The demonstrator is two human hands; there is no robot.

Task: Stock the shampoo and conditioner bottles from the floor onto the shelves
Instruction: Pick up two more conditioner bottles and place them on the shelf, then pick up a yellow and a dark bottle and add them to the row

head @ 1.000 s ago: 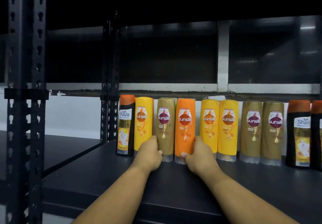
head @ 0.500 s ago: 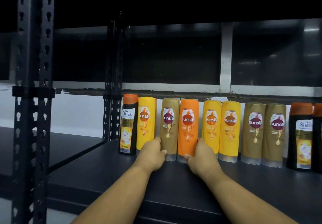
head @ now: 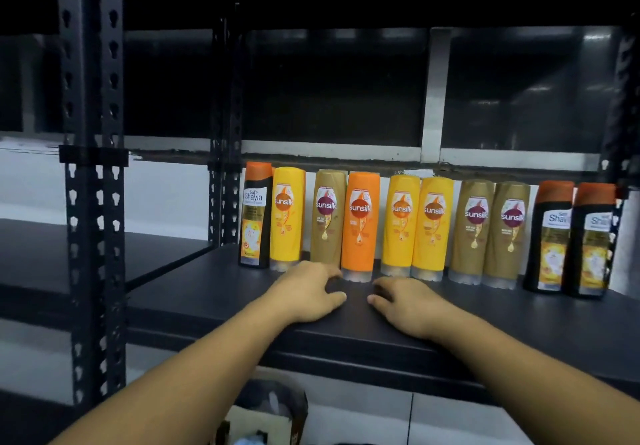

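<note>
Bottom edge, under the board: open cardboard box [head: 270, 413] with something dark inside, contents too blurred to name. Two bare forearms reaching up and forward over it.

On the front half of the black shelf [head: 519, 327]: left hand [head: 308, 294] palm down, fingers relaxed and a bit spread, gripping nothing; fingertips right at the foot of the gold bottle [head: 328, 219], contact not clear. Right hand [head: 405, 301] also palm down, fingers loose and apart, holding nothing, tips just short of the orange bottle [head: 360, 223]. Thumbs pointing at each other, a narrow gap between them.

Back of the shelf, one upright row, left to right:
- black Shayla bottle [head: 255, 216], orange cap on top
- yellow Sunsilk bottle [head: 287, 217], just beside it
- gold bottle, then orange bottle, side by side
- yellow pair [head: 417, 226], touching each other
- gold pair [head: 490, 231], touching each other
- two black Shayla bottles [head: 571, 238] at the right end, orange caps up

All Sunsilk ones standing on clear caps, labels facing front.

Left side: slotted black front post [head: 91, 202], slotted rear post [head: 225, 167] next to the first Shayla, a neighbouring dark shelf [head: 69, 254] beyond.

Behind the row: dark panes with a white window frame [head: 429, 98].
</note>
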